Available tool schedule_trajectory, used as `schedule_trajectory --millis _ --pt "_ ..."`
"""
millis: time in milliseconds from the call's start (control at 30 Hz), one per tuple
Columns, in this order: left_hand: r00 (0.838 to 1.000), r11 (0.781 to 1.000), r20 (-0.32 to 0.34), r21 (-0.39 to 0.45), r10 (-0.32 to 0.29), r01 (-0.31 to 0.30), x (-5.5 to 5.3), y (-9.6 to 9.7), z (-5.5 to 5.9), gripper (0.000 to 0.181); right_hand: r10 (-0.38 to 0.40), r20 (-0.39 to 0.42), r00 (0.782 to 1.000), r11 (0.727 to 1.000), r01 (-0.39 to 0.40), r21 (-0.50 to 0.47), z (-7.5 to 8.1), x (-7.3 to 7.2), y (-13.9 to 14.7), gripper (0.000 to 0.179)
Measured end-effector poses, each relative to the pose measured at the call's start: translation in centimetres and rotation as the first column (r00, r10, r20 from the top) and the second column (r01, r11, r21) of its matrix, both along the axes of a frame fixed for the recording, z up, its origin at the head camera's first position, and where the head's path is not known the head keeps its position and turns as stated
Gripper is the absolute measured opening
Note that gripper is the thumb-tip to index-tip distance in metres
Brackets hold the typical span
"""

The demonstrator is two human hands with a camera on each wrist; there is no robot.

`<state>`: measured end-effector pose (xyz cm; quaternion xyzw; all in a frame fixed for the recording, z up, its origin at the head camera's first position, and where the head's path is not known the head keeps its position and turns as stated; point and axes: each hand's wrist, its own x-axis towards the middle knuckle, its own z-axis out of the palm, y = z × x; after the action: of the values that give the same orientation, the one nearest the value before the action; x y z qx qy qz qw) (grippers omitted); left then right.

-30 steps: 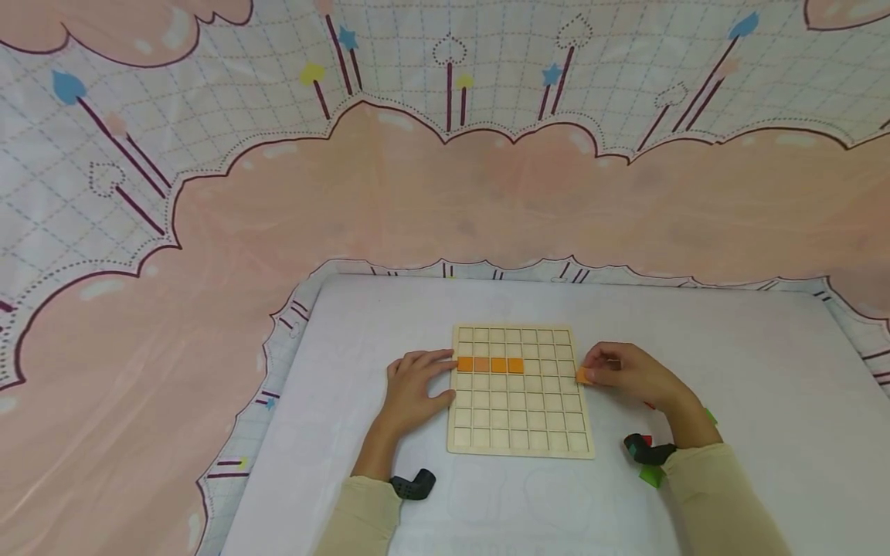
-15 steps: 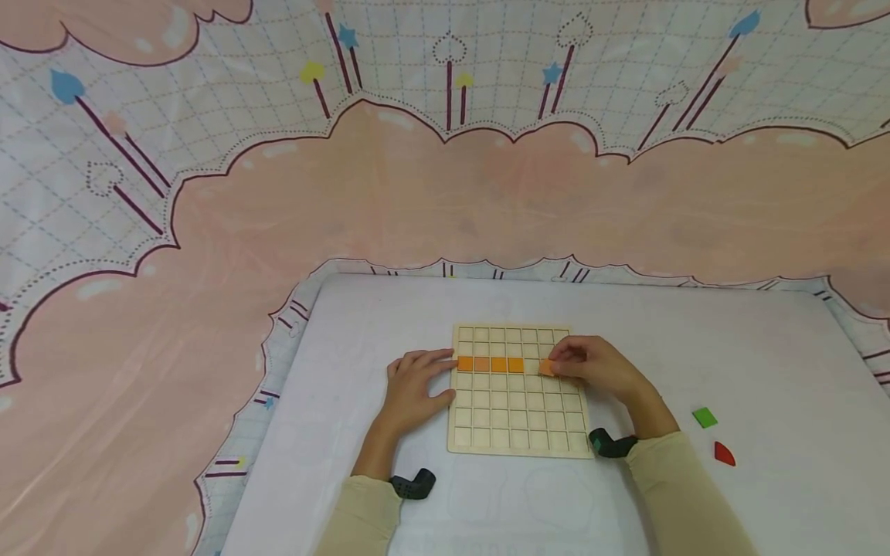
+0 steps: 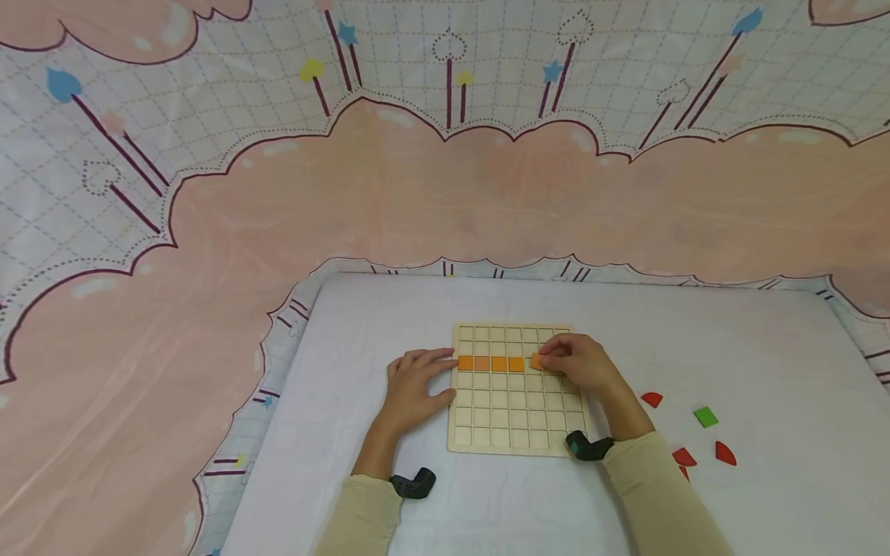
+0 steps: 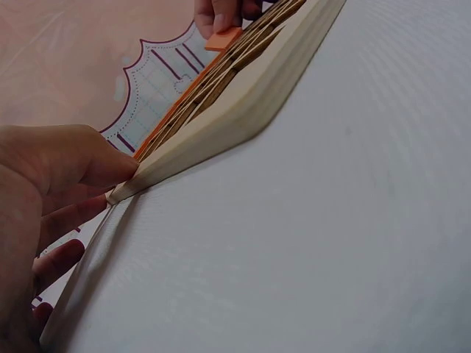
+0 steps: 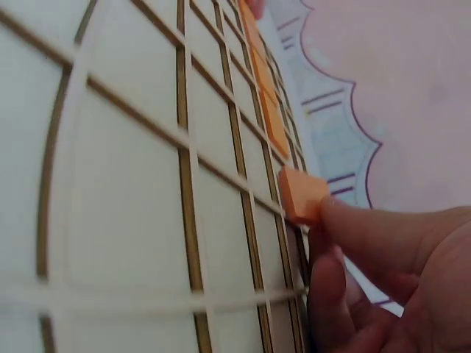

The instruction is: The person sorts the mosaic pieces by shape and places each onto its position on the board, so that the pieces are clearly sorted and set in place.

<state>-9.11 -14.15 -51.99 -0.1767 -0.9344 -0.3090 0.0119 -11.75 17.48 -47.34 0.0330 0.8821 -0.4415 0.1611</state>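
Lower centre: orange square tile (image 3: 535, 361), pinched by right hand (image 3: 579, 363), is apparently being laid on grid board (image 3: 500, 418) touched by outspread left hand (image 3: 413, 390); lowering seemingly needed.

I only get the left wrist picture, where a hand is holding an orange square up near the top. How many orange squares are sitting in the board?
Observer: The head view shows four orange squares side by side in the board.
Child: Cool! Where's the held one compared to those?
Observer: To their right in the head view, with a bit of bare board showing between.
Child: Any other colors around?
Observer: Yes, a green square lies on the table, right of the board.
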Motion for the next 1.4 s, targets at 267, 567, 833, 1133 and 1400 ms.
schedule_trajectory --millis 267,567,833,1133,1400 --pt "1.000 1.000 0.008 -0.011 -0.002 0.002 0.0 0.0 0.2 0.046 0.015 -0.046 0.999 0.996 -0.011 0.092 0.0 0.3 -0.6 0.015" --pt "1.000 1.000 -0.001 -0.008 -0.001 0.001 0.0 -0.1 0.3 0.045 0.050 -0.068 0.996 0.982 -0.037 0.184 0.2 0.4 -1.1 0.013" --pt "1.000 1.000 -0.013 0.006 -0.002 0.002 0.0 -0.1 0.2 0.045 0.042 -0.066 0.997 0.981 -0.029 0.194 0.2 0.3 -1.1 0.014" --pt "1.000 1.000 0.000 0.006 0.001 -0.001 0.0 -0.1 0.1 0.045 0.044 -0.047 0.998 0.994 -0.040 0.097 0.0 0.4 -0.6 0.022" --pt "1.000 1.000 0.003 0.009 0.003 -0.003 0.1 0.0 0.1 0.045 0.041 -0.046 0.998 0.995 -0.036 0.095 0.0 0.5 -0.4 0.023"
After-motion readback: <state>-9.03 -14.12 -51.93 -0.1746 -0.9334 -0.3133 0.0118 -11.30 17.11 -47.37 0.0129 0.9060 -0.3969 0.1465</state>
